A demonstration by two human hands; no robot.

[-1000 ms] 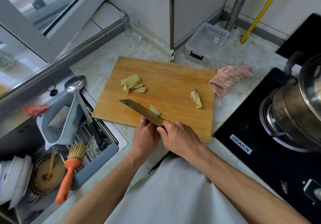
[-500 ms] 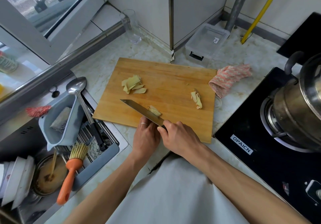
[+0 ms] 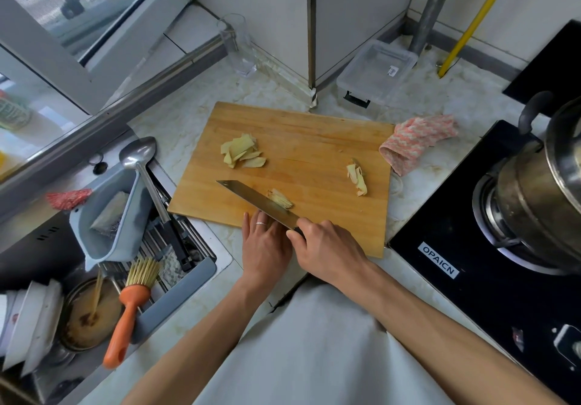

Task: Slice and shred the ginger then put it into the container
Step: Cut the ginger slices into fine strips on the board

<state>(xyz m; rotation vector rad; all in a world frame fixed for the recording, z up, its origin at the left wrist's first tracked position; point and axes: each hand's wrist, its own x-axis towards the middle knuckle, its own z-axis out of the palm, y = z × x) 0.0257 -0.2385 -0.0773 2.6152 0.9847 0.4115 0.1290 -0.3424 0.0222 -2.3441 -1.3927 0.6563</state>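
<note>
A wooden cutting board (image 3: 314,140) lies on the counter. A pile of ginger slices (image 3: 242,154) rests on its left part, and ginger scraps (image 3: 357,176) lie at its right. A small bunch of ginger shreds (image 3: 280,198) sits just behind the knife (image 3: 254,200). My right hand (image 3: 327,247) is shut on the knife's handle, blade pointing left across the board's near part. My left hand (image 3: 265,246) presses down beside the blade; its fingertips are hidden behind the blade. A clear plastic container (image 3: 377,73) stands behind the board.
A sink (image 3: 110,247) with a grey drainer, ladle (image 3: 141,165), orange brush (image 3: 125,310) and dirty dishes is at the left. A pink cloth (image 3: 415,140) lies right of the board. A black stove (image 3: 471,263) with a steel pot (image 3: 540,184) stands at the right. A glass (image 3: 237,44) is behind.
The knife and both hands have stayed almost in place at the board's near edge; the view has shifted slightly.
</note>
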